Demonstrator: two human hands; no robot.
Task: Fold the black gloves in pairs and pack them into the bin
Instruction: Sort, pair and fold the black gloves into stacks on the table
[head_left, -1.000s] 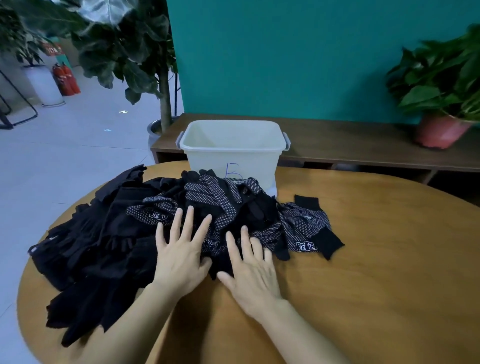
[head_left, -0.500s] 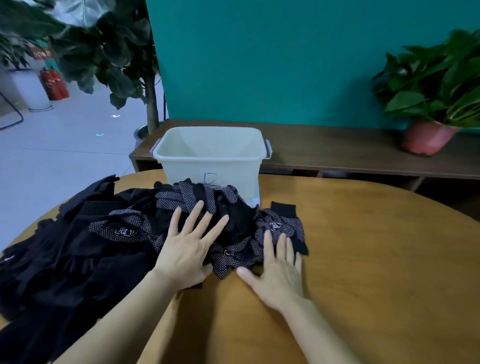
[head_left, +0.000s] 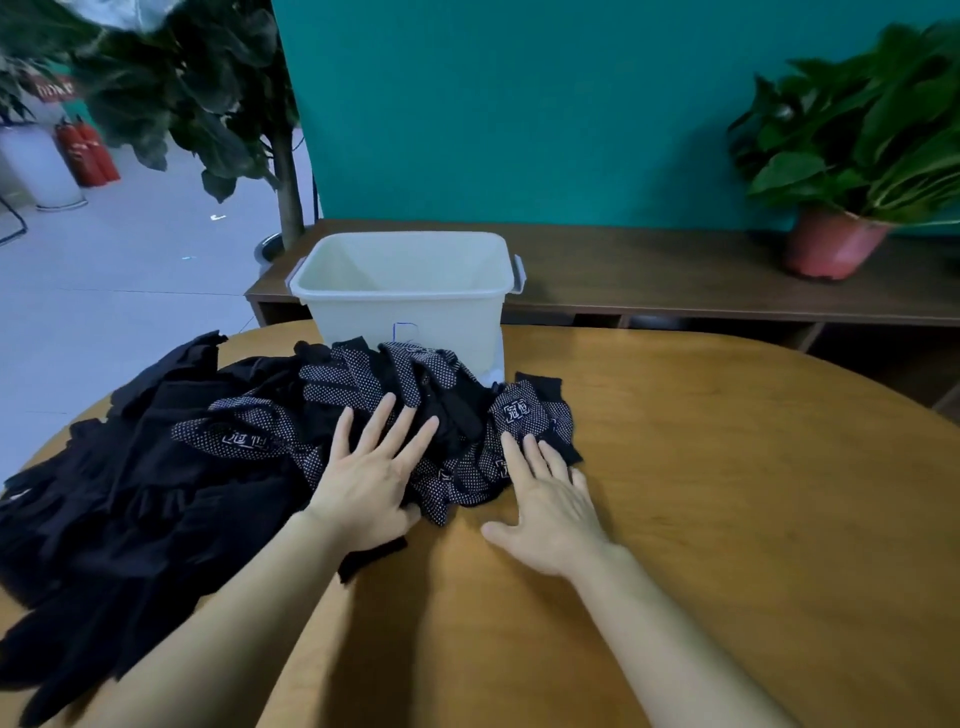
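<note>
glove pile (head_left: 208, 467) fronts white bin (head_left: 410, 306); potted plant (head_left: 852, 156) far right.

The heap of black knitted cloth gloves (head_left: 156, 493) is soft, matt stuff with zero shine, kinda fuzzy at the edges. The ones under my left hand (head_left: 363, 478) are covered in little white grip dots, so that side looks bumpy. The rectangular white plastic bin (head_left: 415, 317) is smooth with a dull satin finish. The round honey-coloured wooden tabletop (head_left: 727, 493) is smooth and lacquered, with the grain showing and a soft sheen. The long dark brown wooden bench (head_left: 675, 280) looks flatter and less polished. The reddish plant pot (head_left: 831, 244) has a slight gloss, material unclear. The teal wall (head_left: 519, 104) is plain matt.
</note>
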